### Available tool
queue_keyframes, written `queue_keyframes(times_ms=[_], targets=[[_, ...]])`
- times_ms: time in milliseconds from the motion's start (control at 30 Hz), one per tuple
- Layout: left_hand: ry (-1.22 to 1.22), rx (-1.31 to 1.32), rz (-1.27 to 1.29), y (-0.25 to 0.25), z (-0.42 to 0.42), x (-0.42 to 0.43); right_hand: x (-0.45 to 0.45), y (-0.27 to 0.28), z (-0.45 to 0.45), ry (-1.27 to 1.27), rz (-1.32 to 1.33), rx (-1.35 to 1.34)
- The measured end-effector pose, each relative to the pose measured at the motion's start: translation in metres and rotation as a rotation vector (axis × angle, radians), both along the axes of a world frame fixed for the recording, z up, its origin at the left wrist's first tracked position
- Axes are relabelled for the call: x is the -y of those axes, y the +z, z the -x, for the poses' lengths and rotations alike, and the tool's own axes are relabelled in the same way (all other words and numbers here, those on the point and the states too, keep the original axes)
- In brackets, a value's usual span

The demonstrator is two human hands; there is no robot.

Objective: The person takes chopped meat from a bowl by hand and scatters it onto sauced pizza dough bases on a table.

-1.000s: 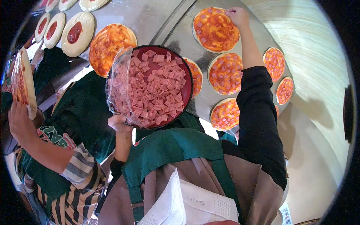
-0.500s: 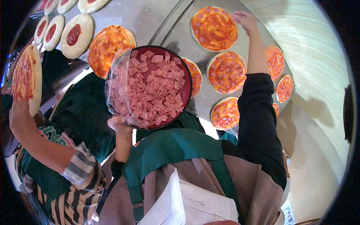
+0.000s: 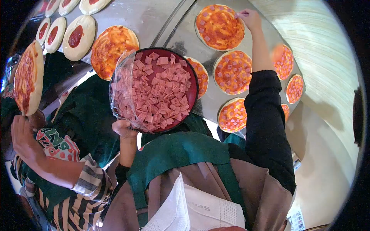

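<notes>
My left hand (image 3: 124,128) grips the near rim of a dark-edged red bowl (image 3: 189,94). Small squares of diced ham (image 3: 162,88) fill the bowl, and clear plastic wrap (image 3: 122,90) covers its left part. At the upper right, my right hand (image 3: 251,19) is pinched at the right edge of a sauced pizza base (image 3: 219,27). What lies between those fingers is too small to make out. That base carries a few ham squares along its rim. Below it lies a pizza (image 3: 232,72) dotted all over with ham.
More ham-topped pizzas (image 3: 233,115) lie on the metal table (image 3: 185,38). A sauced base (image 3: 111,50) sits left of the bowl, with several dough rounds (image 3: 79,36) beyond. On the left, a co-worker's hand (image 3: 23,133) is below a tilted sauced base (image 3: 30,79).
My right hand has shifted slightly left and up, its fingers drawn together at the pizza's edge. The co-worker's hand has dropped away from the tilted base's face. My left hand and the bowl barely moved.
</notes>
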State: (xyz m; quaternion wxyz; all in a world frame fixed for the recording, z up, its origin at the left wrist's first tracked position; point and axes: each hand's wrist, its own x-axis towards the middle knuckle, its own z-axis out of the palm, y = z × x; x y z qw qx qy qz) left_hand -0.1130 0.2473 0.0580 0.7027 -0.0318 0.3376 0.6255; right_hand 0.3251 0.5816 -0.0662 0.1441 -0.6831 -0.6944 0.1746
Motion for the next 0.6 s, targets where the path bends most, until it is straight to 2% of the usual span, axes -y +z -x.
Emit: queue_keyframes(times_ms=[100, 167, 267, 400, 467, 600], targets=[[0.023, -0.068, 0.075, -0.002, 0.004, 0.006, 0.005, 0.002, -0.014, -0.042, -0.023, -0.069], [0.005, -0.066, 0.080, -0.006, 0.008, 0.009, 0.007, -0.004, -0.024, -0.120, 0.176, -0.324], [-0.005, -0.044, 0.066, -0.006, 0.006, 0.006, 0.017, -0.008, -0.026, -0.119, 0.156, -0.481], [-0.021, -0.100, 0.073, 0.002, 0.000, 0.001, 0.026, -0.005, -0.017, -0.093, 0.066, -0.461], [-0.047, -0.107, 0.072, 0.001, -0.001, 0.001, 0.028, 0.005, -0.012, -0.060, 0.104, -0.292], [-0.028, -0.057, 0.064, 0.002, -0.008, 0.002, 0.027, 0.006, -0.012, -0.076, 0.233, -0.192]])
